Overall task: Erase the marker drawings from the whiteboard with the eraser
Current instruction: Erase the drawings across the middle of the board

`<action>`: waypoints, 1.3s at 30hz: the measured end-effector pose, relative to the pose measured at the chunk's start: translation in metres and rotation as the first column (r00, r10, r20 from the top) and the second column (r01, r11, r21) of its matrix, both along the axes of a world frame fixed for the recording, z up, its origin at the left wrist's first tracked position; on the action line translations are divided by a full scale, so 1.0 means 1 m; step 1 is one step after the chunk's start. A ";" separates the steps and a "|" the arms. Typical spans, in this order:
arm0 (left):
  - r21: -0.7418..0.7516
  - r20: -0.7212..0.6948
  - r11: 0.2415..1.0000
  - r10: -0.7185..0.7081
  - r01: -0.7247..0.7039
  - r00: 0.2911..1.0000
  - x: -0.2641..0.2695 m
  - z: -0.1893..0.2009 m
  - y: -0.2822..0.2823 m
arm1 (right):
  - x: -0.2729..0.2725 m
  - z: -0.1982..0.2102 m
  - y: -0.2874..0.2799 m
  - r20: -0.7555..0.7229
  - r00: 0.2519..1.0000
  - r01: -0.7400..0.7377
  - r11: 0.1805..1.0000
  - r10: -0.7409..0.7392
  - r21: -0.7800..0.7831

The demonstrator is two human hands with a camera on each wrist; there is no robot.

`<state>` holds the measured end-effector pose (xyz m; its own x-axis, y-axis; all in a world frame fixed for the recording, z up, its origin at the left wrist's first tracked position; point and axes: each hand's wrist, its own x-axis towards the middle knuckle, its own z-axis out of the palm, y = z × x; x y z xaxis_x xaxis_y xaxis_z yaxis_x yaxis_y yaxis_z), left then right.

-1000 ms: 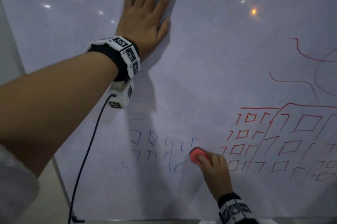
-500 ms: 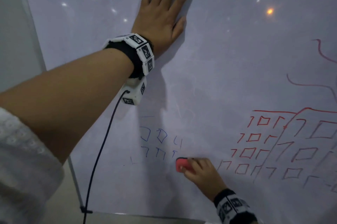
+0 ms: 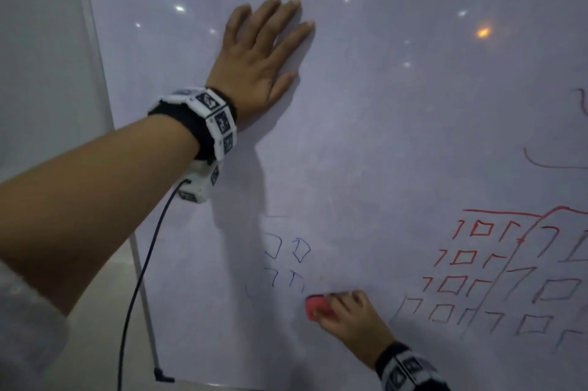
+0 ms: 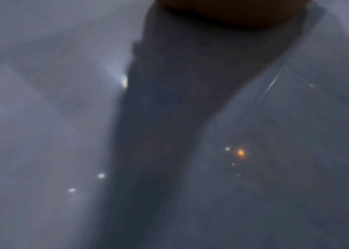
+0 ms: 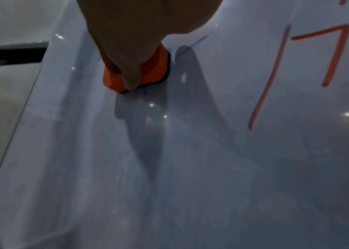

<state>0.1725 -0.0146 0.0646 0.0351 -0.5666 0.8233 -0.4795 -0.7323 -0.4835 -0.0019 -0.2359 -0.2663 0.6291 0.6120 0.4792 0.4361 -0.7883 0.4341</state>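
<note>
On the whiteboard (image 3: 381, 136), right hand (image 3: 353, 323) grips eraser (image 3: 318, 306); left hand (image 3: 257, 62) lies flat.

Left wrist view is blurring out; only a dark shadow is showing. Red drawing (image 3: 496, 266) is running off the head view's right edge. Right hand (image 3: 353, 323) is covering much of the eraser (image 3: 318, 306).

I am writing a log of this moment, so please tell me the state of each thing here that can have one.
whiteboard: upright, partly erased.
blue drawing: mostly erased, few marks remain.
red drawing: not erased.
eraser: pressed on the board, just below the blue marks.
right hand: grips the eraser.
left hand: flat on the board, fingers straight.
cable: hangs from the left wrist unit.
</note>
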 end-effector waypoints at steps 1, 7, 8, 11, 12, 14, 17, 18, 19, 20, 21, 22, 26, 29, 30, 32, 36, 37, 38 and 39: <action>0.001 0.004 1.000 0.005 -0.005 1.000 0.001 -0.003 0.001 | 0.002 -0.001 -0.004 0.061 0.997 -0.035 0.999 0.036 -0.027; -0.018 -0.005 1.000 0.010 -0.011 1.000 -0.003 -0.003 0.002 | 0.047 0.145 0.014 0.418 0.901 -0.078 0.906 -0.114 0.415; -0.016 -0.004 1.000 0.009 -0.009 1.000 -0.004 -0.003 0.001 | 0.051 0.154 0.016 0.430 0.890 -0.093 0.864 -0.151 0.495; -0.017 0.009 1.000 0.010 -0.010 1.000 -0.004 -0.004 0.000 | 0.048 0.108 0.033 0.385 0.905 -0.043 0.861 -0.182 0.507; -0.019 0.017 1.000 0.006 -0.006 1.000 -0.004 -0.004 0.000 | 0.043 0.075 0.037 0.358 0.924 -0.025 0.909 -0.138 0.417; -0.023 0.038 1.000 -0.003 0.003 0.999 -0.003 -0.003 0.000 | 0.031 0.017 0.039 0.261 0.965 -0.010 0.984 -0.037 0.177; -0.028 0.038 1.000 -0.013 0.014 0.999 -0.004 -0.003 -0.001 | 0.025 -0.001 0.035 0.194 0.980 -0.054 0.998 0.050 0.014; -0.030 0.031 0.999 -0.012 0.013 0.999 -0.004 -0.003 -0.001 | 0.027 0.014 0.036 0.215 0.974 -0.070 0.997 0.065 0.012; -0.032 0.027 0.999 -0.011 0.012 1.000 -0.003 -0.004 -0.001 | 0.031 0.036 0.038 0.252 0.966 -0.075 0.996 0.061 0.043; -0.032 0.031 0.999 -0.011 0.012 0.999 -0.003 -0.004 -0.001 | 0.037 0.062 0.040 0.307 0.951 -0.074 0.992 0.040 0.100; -0.031 0.038 0.999 -0.011 0.012 0.999 -0.002 -0.004 -0.001 | 0.044 0.089 0.043 0.361 0.932 -0.066 0.983 0.000 0.171; -0.031 0.041 0.999 -0.011 0.013 0.999 -0.002 -0.003 0.000 | 0.051 0.111 0.045 0.404 0.914 -0.066 0.966 -0.042 0.250; -0.019 0.018 1.000 -0.004 0.004 1.000 -0.003 -0.003 -0.001 | 0.066 0.109 0.060 0.413 0.905 -0.080 0.916 -0.098 0.392; -0.019 0.005 1.000 0.009 -0.009 1.000 -0.004 -0.003 -0.001 | 0.050 0.039 0.066 0.266 0.962 -0.083 0.993 0.059 0.079; -0.019 0.003 1.000 0.010 -0.010 1.000 -0.005 -0.002 -0.001 | 0.044 0.027 0.065 0.209 0.976 -0.073 0.997 0.068 0.016; -0.025 -0.001 1.000 0.011 -0.011 1.000 -0.006 -0.003 -0.001 | 0.044 0.036 0.065 0.193 0.979 -0.071 0.997 0.068 0.009; -0.037 -0.004 0.999 0.006 -0.007 1.000 -0.005 -0.004 -0.001 | 0.062 0.113 0.072 0.394 0.918 -0.079 0.956 -0.040 0.281; -0.040 -0.001 0.999 0.004 -0.004 1.000 -0.004 -0.004 -0.001 | 0.068 0.121 0.072 0.418 0.907 -0.092 0.939 -0.058 0.332; -0.038 -0.001 0.999 -0.001 0.001 1.000 -0.004 -0.005 -0.001 | 0.071 0.121 0.073 0.422 0.904 -0.096 0.930 -0.067 0.354; -0.034 0.002 0.999 -0.002 0.002 1.000 -0.003 -0.005 -0.002 | 0.072 0.112 0.075 0.420 0.905 -0.092 0.935 -0.065 0.342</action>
<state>0.1694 -0.0163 0.0597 0.0324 -0.5382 0.8422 -0.4803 -0.7474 -0.4591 0.0697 -0.1610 -0.1541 0.3148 0.3644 0.8764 0.2874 -0.9166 0.2779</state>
